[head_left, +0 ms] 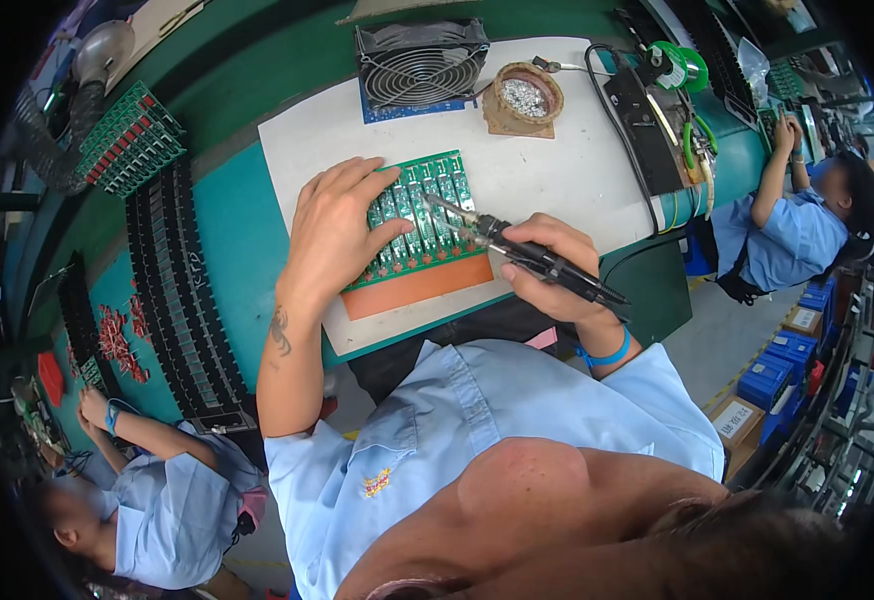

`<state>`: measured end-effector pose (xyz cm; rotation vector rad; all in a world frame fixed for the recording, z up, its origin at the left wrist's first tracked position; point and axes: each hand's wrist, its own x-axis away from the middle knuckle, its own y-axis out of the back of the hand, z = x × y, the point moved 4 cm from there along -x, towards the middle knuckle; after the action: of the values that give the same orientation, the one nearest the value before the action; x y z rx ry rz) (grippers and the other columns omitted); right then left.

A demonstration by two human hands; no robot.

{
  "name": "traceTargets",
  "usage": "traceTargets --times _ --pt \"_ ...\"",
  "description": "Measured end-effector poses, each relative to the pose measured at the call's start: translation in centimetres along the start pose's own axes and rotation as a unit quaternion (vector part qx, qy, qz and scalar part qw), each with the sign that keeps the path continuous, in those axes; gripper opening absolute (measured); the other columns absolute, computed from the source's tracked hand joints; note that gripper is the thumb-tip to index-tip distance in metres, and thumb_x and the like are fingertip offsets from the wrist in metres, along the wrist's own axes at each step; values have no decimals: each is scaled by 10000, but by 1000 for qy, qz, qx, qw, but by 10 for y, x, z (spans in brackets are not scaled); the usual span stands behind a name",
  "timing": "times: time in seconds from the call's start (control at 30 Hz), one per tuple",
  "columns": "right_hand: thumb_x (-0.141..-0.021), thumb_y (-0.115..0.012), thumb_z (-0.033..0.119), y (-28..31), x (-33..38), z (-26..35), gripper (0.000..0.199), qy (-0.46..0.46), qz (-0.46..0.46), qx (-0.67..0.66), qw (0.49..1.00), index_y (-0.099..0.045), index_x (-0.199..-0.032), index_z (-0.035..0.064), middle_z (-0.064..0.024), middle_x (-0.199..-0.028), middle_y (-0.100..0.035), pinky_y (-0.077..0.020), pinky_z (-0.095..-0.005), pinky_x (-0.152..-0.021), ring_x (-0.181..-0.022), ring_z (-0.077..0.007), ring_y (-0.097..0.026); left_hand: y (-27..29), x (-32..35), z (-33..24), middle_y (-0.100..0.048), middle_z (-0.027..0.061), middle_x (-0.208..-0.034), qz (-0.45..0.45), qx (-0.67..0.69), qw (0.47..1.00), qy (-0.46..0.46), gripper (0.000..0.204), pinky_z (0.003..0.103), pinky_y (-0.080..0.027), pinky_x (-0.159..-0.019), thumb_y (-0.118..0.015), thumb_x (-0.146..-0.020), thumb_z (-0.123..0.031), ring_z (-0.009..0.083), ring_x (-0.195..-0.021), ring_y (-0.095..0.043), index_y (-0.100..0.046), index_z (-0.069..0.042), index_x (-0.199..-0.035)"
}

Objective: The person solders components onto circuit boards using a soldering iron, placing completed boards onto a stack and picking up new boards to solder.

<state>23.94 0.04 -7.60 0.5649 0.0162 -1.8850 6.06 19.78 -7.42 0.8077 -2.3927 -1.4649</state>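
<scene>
A green circuit board panel [425, 212], divided into several narrow boards with small parts on them, lies on the white sheet in front of me. Under its near edge shows an orange-brown strip [419, 287]. My left hand [332, 222] rests across the panel's left side, thumb and fingers apart on its surface. In my right hand [557, 262], closed around the black handle, is a soldering iron [527, 252]. Its metal tip points left over the panel's right half; whether it touches cannot be made out. A blue band circles my right wrist.
Beyond the panel stand a black fan [422, 68] and a round pot of silvery bits [525, 97]. A solder spool [679, 66] and green-handled pliers [698, 140] sit right. Left are a black slatted conveyor [179, 290] and a board rack [130, 140]. Co-workers sit on both sides.
</scene>
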Motion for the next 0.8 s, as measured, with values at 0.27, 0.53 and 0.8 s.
traceTargets --times 0.27,0.53,0.8 --pt "-802 -766 -48 6 5 -30 468 25 -87 -19 996 -658 -1257 -32 -148 -1073 -669 -493 -304 -775 -837 -200 -607 12 4 5 -696 101 -1399 -15 36 999 -16 535 449 -463 -1123 -877 -796 -239 304 -1284 -645 -739 -49 -1277" --pt "-844 -774 -13 16 15 -42 480 -21 -116 45 992 -641 -1305 -17 -163 -1188 -680 -544 -330 -854 -958 -225 -677 81 40 -33 -700 197 -1350 -287 496 797 -191 567 439 -530 -1093 -878 -849 -168 313 -1297 -657 -678 -39 -1364" --pt "-850 -808 5 7 7 -40 442 -62 -123 -19 990 -666 -1269 1 -124 -1107 -702 -525 -285 -815 -879 -185 -642 65 62 -27 -698 188 -1354 -276 477 821 -150 562 441 -528 -1090 -870 -858 -184 307 -1294 -654 -677 -45 -1367"
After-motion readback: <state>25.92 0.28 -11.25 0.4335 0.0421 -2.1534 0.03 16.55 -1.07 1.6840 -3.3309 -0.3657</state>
